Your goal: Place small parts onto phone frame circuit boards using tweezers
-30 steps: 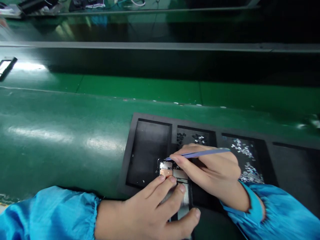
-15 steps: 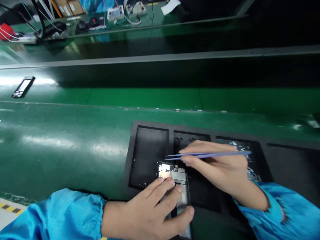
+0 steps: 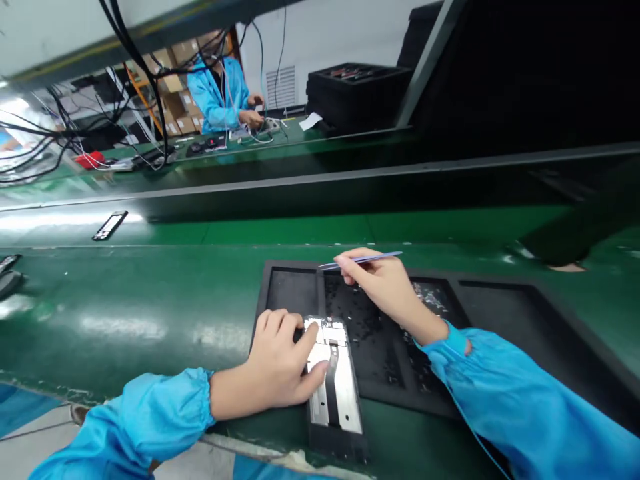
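Note:
An opened phone (image 3: 345,387) lies with its silvery inside facing up, its top end over the edge of the black foam tray (image 3: 261,293). My left hand (image 3: 280,360) grips its left edge, thumb and index finger resting on the inner face. Purple tweezers (image 3: 373,257) are pinched in my right hand (image 3: 383,280), which is above the tray, beyond the phone's top end. The tweezer tips point left and are clear of the phone. Small dark bits and several pale pieces are scattered in the tray's compartments.
Another opened phone (image 3: 110,226) lies on the green conveyor at left. A partition rail (image 3: 225,187) crosses behind it. Across it sits a co-worker in a blue smock (image 3: 215,93), near stacked black trays (image 3: 357,87). Dark cables (image 3: 160,107) hang at upper left.
The view has tilted up. My left hand has shifted from across the phone's upper face to its left edge, uncovering the middle. My right hand has moved the tweezers farther from the phone.

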The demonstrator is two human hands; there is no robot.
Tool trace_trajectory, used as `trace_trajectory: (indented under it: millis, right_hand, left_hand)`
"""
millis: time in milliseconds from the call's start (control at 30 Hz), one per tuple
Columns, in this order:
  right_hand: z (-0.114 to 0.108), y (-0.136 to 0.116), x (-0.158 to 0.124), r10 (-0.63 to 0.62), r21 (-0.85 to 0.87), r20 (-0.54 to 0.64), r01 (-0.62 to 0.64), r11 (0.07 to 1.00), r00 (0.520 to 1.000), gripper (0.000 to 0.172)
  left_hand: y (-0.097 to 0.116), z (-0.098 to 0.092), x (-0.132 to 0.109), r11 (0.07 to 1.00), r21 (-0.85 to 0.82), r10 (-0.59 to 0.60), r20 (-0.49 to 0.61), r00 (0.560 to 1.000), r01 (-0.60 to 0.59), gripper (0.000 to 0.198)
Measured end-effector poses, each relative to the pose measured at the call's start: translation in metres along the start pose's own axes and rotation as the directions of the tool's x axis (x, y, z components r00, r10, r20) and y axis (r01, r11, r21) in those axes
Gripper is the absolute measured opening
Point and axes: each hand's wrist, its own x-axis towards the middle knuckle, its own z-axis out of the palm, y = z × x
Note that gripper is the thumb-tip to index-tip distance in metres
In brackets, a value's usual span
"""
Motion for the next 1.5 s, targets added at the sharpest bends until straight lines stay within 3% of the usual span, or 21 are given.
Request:
trace_trajectory:
  millis: [200,300,433,600,733,967,1500]
  right_hand:
    - [-0.016,-0.017,-0.005,0.010,-0.029,0.033,-0.009,1.000,0.999,0.036]
    - [-0.030,-0.018,-0.011,0.061,-0.065,0.136,-0.052,0.997,0.989,0.034]
    - [-0.038,0.003,-0.014,0.110,-0.092,0.286,-0.087,0.992,0.952,0.039]
    - [-0.038,0.027,-0.017,0.111,-0.154,0.340,-0.062,0.986,0.934,0.040]
    - [-0.040,0.027,-0.018,0.109,-0.191,0.326,-0.047,0.981,0.939,0.037]
    - [-0.038,0.027,-0.016,0.147,-0.095,0.221,-0.128,0.987,0.964,0.045]
    - [-0.037,0.031,-0.015,0.025,-0.267,0.178,0.023,0.963,0.984,0.037]
  left_hand:
    - [-0.001,0.002,-0.001,0.997,0.056,-0.055,0.057,0.997,0.052,0.053]
    - [0.000,0.002,-0.003,0.997,0.047,-0.059,0.072,0.996,0.056,0.057]
    - [0.000,0.000,-0.002,0.997,0.029,-0.070,0.099,0.993,0.067,0.057]
    - [-0.001,-0.004,0.005,0.991,-0.069,-0.100,0.212,0.972,0.117,0.051]
    - [-0.002,-0.007,0.007,0.981,-0.115,-0.116,0.281,0.953,0.153,0.052]
    - [0.000,-0.005,0.005,0.987,-0.076,-0.120,0.259,0.958,0.145,0.050]
    - [-0.003,-0.003,0.001,0.987,-0.087,-0.111,0.225,0.968,0.133,0.050]
